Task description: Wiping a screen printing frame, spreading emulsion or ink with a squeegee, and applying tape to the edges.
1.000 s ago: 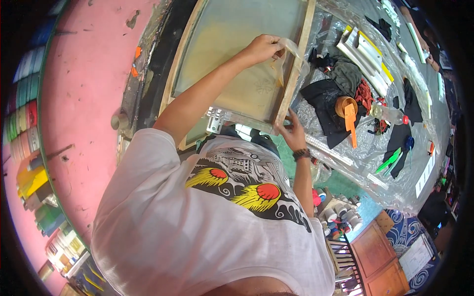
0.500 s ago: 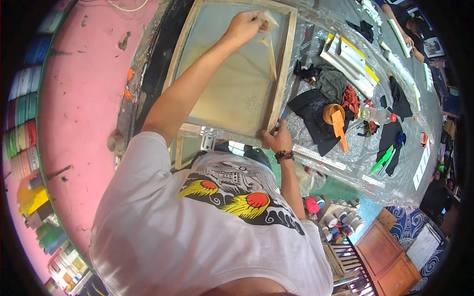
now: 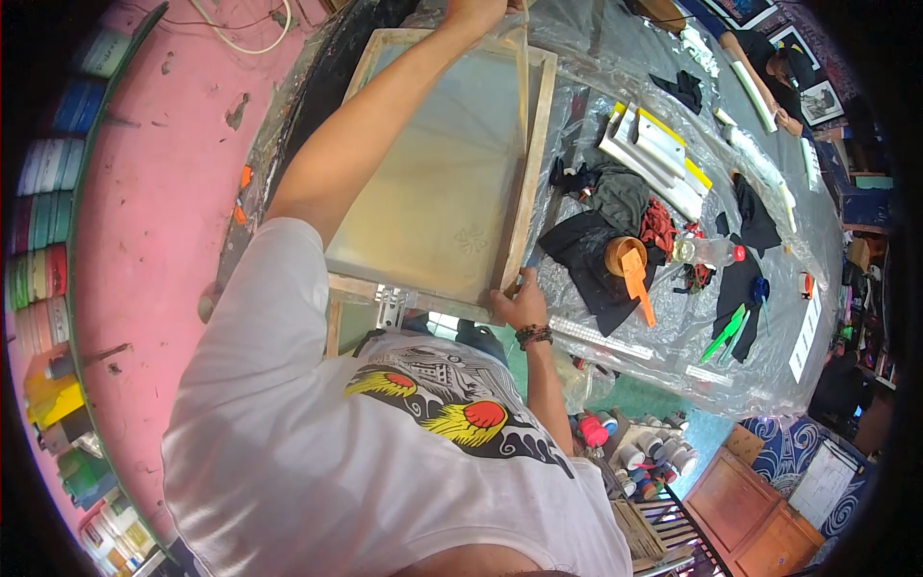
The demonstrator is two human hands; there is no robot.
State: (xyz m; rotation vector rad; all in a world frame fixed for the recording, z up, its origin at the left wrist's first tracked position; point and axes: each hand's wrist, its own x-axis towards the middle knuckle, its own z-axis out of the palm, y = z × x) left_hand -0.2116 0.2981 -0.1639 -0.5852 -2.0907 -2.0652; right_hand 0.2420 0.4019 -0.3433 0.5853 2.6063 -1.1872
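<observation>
A wooden-framed printing screen lies in front of me, its pale mesh tinted yellowish with a faint flower-like mark near the lower right. My left hand is at the top edge of the view, partly cut off, its fingers closed on a translucent strip of tape. The strip runs taut down from the fingers along the inside of the frame's right bar. At the frame's lower right corner, my right hand grips the wood, thumb on the corner. A metal bracket sits at the frame's near edge.
On the plastic-covered table to the right are black cloths, a brown cup with an orange spatula, a clear bottle and white squeegee-like bars. Paint jars stand below. Another person is at far right.
My left hand has moved up and away, drawing the tape strip longer off the frame's right side. The right hand keeps its hold on the corner. The whole view has shifted slightly.
</observation>
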